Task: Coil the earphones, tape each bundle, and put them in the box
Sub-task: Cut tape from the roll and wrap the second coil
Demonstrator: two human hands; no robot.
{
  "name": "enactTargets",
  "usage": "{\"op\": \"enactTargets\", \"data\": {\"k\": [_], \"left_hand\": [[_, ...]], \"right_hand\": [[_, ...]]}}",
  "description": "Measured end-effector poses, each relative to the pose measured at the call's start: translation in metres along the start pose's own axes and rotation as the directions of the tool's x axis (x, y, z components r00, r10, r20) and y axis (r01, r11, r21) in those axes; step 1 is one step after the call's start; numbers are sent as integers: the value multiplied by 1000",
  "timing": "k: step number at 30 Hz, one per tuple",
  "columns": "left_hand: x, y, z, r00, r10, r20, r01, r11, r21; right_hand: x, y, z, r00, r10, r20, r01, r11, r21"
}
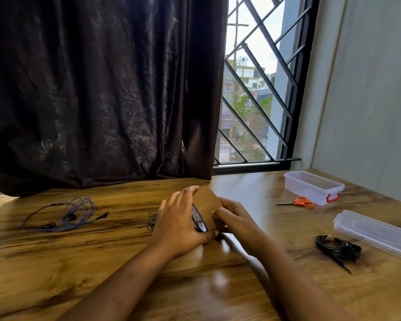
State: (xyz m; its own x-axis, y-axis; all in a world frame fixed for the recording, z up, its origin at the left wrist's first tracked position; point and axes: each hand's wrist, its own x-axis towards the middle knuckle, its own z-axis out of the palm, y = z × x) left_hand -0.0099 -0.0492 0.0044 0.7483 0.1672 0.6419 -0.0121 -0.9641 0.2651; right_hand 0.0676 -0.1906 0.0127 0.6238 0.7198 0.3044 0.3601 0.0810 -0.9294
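Observation:
My left hand [180, 224] grips a roll of brown tape [206, 205] held on edge above the wooden table [102, 262]. My right hand [235, 220] holds the roll's right side, thumb pressed on the tape surface. A small grey coiled earphone [152, 220] lies on the table just left of my left hand, partly hidden by it. A purple earphone [65, 214] lies loosely looped at the far left. A black earphone bundle [337, 249] rests at the right. The clear plastic box [313, 186] with red clips stands open at the back right.
Orange-handled scissors [298, 202] lie in front of the box. The box's clear lid [375, 232] lies at the right edge. A dark curtain [102, 89] hangs behind the table, and a barred window [257, 89] is to its right.

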Motion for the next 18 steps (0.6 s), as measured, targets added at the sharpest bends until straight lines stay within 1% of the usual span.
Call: {"op": "enactTargets", "data": {"k": [4, 7, 11, 14, 18], "left_hand": [[2, -3, -1, 999, -33, 27, 34, 999, -17], [6, -7, 0, 995, -85, 48, 87, 995, -53], [9, -11, -1, 986, -145, 82, 155, 980, -129], [10, -12, -1, 983, -157, 99, 170, 974, -147], [11, -13, -1, 979, -163, 125, 182, 969, -168]], "right_hand": [[1, 1, 0, 1000, 11, 20, -11, 1000, 12], [2, 3, -1, 999, 16, 34, -17, 1000, 11], [2, 5, -1, 999, 42, 10, -41, 999, -20], [3, 4, 0, 999, 53, -5, -53, 998, -36], [3, 7, -3, 998, 66, 4, -66, 998, -13]]}}
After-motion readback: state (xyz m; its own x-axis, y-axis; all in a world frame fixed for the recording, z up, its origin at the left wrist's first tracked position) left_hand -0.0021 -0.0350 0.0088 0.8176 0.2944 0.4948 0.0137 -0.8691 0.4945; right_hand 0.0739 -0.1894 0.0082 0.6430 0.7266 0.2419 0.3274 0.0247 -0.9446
